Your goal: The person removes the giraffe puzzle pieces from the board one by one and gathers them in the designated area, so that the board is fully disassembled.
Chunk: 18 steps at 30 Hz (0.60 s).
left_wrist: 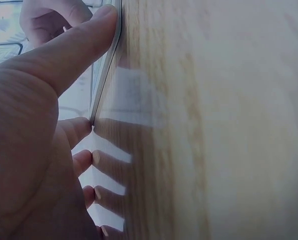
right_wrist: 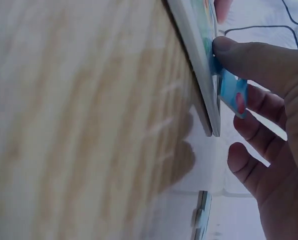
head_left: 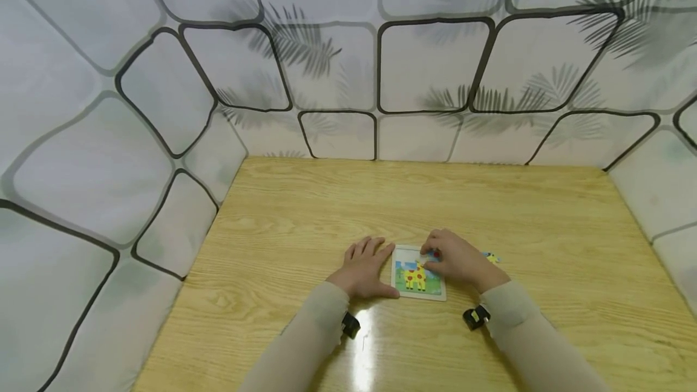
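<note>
A small square jigsaw puzzle board (head_left: 405, 254) with a pale rim lies on the table, its lower part filled with a yellow giraffe on green and blue. My left hand (head_left: 363, 270) rests flat with spread fingers at its left side; the thumb (left_wrist: 84, 47) touches the board's edge, and the index fingertip is at the upper left corner. Over the board's upper right, my right hand (head_left: 456, 257) pinches a blue puzzle piece (right_wrist: 230, 92) with a red spot between thumb and fingers. The piece is tilted against the board, partly hidden by the thumb.
Another puzzle piece (head_left: 491, 257), blue and yellow, lies on the table just right of the board, partly behind the right wrist. The wooden table (head_left: 305, 198) meets patterned cloth walls (head_left: 337, 132) at the back and sides.
</note>
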Available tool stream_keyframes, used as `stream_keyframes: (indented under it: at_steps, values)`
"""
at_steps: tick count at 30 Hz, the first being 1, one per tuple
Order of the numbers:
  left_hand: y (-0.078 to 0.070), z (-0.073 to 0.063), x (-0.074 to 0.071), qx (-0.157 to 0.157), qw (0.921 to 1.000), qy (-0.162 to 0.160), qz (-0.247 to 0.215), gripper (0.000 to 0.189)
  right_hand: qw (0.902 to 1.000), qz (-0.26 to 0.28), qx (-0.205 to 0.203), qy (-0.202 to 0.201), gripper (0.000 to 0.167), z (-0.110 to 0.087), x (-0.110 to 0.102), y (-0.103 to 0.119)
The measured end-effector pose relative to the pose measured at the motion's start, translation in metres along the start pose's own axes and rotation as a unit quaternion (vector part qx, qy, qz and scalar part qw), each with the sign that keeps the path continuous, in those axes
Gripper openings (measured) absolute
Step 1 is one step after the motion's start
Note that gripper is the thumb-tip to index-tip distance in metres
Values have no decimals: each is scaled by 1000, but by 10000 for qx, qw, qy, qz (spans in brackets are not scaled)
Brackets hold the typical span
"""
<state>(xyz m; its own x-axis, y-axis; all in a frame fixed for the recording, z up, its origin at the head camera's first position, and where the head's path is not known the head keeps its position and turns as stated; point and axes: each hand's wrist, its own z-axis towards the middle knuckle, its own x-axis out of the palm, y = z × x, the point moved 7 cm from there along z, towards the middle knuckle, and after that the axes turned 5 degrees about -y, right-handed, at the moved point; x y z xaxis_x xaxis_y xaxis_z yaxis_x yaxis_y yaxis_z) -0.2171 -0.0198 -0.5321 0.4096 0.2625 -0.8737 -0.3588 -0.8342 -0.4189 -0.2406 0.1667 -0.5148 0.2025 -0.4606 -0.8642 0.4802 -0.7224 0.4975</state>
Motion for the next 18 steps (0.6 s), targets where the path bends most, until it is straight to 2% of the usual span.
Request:
stream_keyframes:
  at_steps: [5, 13, 18]
  values:
    - [3, -1, 3, -2, 10000, -11, 45, 106, 10000, 16, 50, -75, 23, -3, 1, 1]
    - [1, 3, 2, 29, 10000, -38, 3, 105, 9967, 581, 445, -339, 18, -8, -10, -1]
    - [1, 3, 3, 25, 10000, -19, 39, 105, 9967, 659, 316, -365, 16, -12, -10, 2]
